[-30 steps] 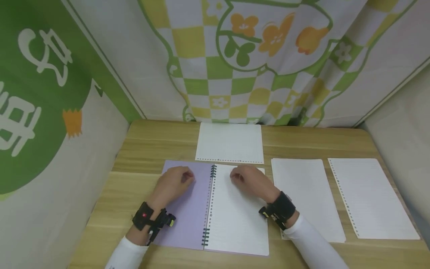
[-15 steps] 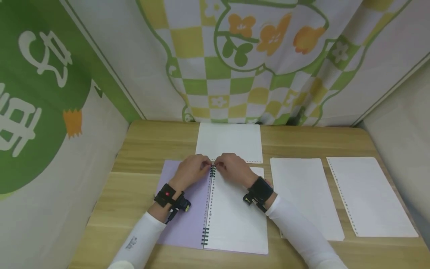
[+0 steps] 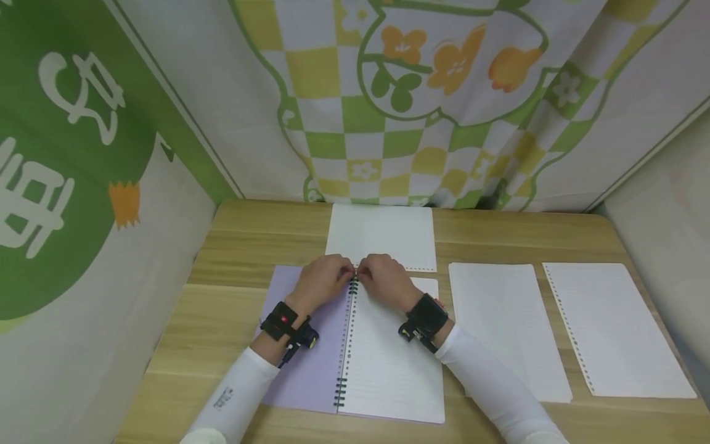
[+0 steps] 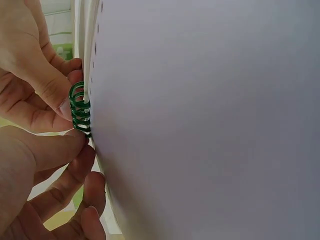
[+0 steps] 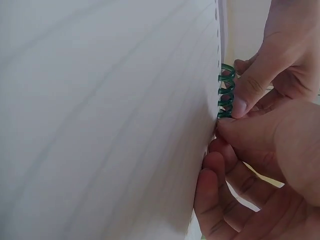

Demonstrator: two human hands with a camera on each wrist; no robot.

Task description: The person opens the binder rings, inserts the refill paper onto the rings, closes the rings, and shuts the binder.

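Observation:
An open notebook has a purple cover on the left and a ruled white page on the right. Punched holes run along its spine. At the top of the spine, my left hand and right hand meet, fingertips almost together. Both pinch a short green binding coil, whose loops pass along the punched edge. The right wrist view shows thumbs and fingertips at the end of the same coil. Another green coil sits at the spine's bottom end.
Behind the notebook lies a white sheet with its holes toward me. To the right are white paper and a ruled sheet with holes on its left edge. The wooden table meets a patterned curtain at the back.
From apart over the cover and page, both hands have come together at the top of the spine and taken hold of the upper coil. Over the last half second they barely move.

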